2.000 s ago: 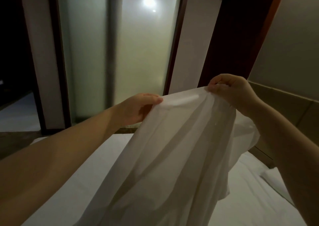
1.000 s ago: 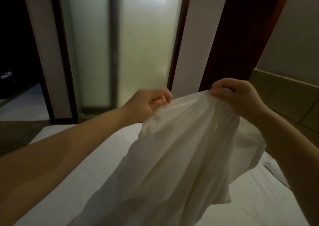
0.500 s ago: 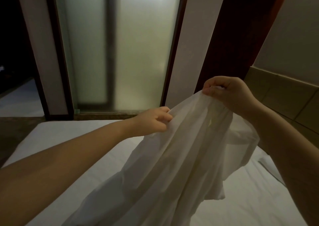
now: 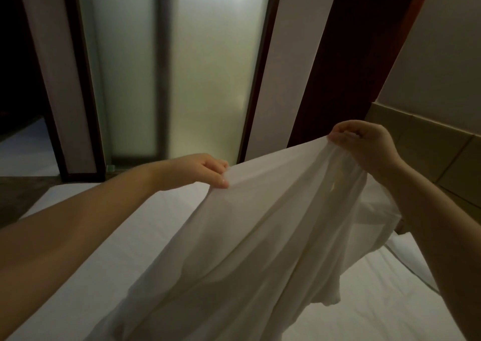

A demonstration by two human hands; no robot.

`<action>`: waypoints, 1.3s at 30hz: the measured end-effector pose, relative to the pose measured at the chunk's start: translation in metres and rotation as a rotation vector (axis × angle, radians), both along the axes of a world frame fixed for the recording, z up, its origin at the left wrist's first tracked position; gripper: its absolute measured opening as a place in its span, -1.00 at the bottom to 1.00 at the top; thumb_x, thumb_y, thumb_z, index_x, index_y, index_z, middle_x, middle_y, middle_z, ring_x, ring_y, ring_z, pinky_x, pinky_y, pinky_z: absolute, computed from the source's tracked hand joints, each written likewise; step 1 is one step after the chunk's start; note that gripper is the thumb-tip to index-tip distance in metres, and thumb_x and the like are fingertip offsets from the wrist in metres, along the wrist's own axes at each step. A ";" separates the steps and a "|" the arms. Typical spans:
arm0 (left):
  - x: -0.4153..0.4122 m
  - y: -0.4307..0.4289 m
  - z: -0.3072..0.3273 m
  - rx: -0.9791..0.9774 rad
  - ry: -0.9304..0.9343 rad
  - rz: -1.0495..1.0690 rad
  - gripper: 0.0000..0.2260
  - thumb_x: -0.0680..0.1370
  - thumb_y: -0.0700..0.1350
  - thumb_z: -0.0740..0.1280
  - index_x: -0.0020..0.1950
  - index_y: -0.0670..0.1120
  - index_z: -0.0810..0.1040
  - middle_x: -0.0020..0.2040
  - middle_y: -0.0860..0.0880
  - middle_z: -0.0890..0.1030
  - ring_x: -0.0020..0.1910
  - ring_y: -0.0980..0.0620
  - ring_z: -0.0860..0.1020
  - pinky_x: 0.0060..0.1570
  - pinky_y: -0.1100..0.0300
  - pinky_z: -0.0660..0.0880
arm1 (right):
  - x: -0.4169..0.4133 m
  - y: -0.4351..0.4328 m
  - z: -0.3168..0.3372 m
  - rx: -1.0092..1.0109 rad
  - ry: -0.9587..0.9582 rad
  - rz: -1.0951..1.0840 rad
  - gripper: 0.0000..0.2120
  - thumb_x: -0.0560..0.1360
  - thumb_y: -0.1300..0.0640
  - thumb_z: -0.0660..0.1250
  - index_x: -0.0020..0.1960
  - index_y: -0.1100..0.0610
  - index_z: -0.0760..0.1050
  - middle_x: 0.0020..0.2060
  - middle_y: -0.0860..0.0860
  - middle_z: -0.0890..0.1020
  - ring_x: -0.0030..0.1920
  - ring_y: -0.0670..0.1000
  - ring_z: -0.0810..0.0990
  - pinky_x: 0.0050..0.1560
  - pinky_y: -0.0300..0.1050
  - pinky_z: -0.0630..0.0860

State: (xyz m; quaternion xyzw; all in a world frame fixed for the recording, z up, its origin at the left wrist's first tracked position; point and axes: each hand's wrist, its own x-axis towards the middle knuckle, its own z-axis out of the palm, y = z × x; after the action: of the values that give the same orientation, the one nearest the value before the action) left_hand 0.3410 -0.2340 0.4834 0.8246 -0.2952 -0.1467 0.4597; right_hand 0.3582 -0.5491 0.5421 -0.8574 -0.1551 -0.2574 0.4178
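- My left hand [image 4: 195, 170] pinches the top hem of the thin white fabric sheet [image 4: 260, 236], fingers [image 4: 220, 178] curled tight on it.
- My right hand [image 4: 364, 145] sits higher, at 2 o'clock from the left one, and grips a bunched corner of the same sheet.
- The hem runs taut between both hands, rising to the right.
- The sheet hangs in long folds toward 6 o'clock, over the white-covered bed [image 4: 91, 262]. I can't tell if it touches the bed.
- Frosted glass door panel [image 4: 208, 80] at 12 o'clock.
- Tan padded headboard [image 4: 442, 153] at 3 o'clock.
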 end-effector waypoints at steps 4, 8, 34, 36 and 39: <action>-0.001 0.010 0.001 0.008 0.021 -0.068 -0.83 0.30 0.13 0.37 -0.38 0.07 0.65 -0.15 0.22 0.54 -0.05 0.15 0.54 0.08 0.21 0.41 | 0.008 -0.017 0.008 0.054 -0.063 -0.089 -0.91 0.49 0.20 0.38 -0.11 0.02 0.57 -0.26 -0.10 0.54 -0.24 -0.11 0.50 -0.30 -0.44 0.47; -0.001 0.025 -0.002 -0.120 0.037 -0.034 -0.59 0.20 0.24 0.52 -0.26 -0.10 0.70 -0.03 0.06 0.58 0.03 0.07 0.58 0.03 0.27 0.48 | 0.019 -0.041 0.017 0.100 -0.077 -0.194 -0.88 0.48 0.18 0.40 0.00 0.07 0.58 -0.26 -0.10 0.53 -0.27 -0.16 0.48 -0.37 -0.54 0.41; -0.029 -0.057 0.072 -0.155 -0.182 0.329 -0.82 0.41 -0.02 0.27 -0.19 -0.10 0.59 -0.30 0.03 0.56 -0.29 0.14 0.50 -0.25 0.27 0.42 | -0.015 0.082 -0.002 0.125 0.268 0.544 -0.89 0.43 0.10 0.43 -0.23 0.04 0.52 -0.45 -0.13 0.52 -0.40 -0.17 0.46 -0.30 -0.26 0.41; -0.032 -0.051 0.070 -0.189 -0.030 0.327 -0.76 0.41 -0.03 0.30 -0.12 -0.21 0.51 -0.21 -0.14 0.45 -0.26 0.00 0.41 -0.25 0.18 0.35 | -0.014 0.080 0.006 0.145 0.248 0.557 -0.85 0.42 0.12 0.45 -0.27 0.05 0.50 -0.43 -0.06 0.51 -0.37 -0.10 0.46 -0.28 -0.19 0.42; -0.036 -0.046 0.071 -0.261 0.101 0.311 -0.80 0.39 -0.07 0.31 -0.14 -0.21 0.50 -0.22 -0.11 0.50 -0.25 0.02 0.47 -0.21 0.19 0.46 | -0.012 0.077 0.022 0.190 0.226 0.610 -0.84 0.43 0.18 0.43 -0.26 0.09 0.46 -0.32 0.13 0.44 -0.31 0.04 0.39 -0.27 -0.15 0.36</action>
State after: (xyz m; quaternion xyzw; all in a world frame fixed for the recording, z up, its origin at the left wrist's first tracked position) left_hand 0.3049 -0.2803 0.5543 0.7854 -0.1575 -0.0754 0.5938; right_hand 0.3459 -0.4717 0.5638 -0.7518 -0.3325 -0.0371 0.5682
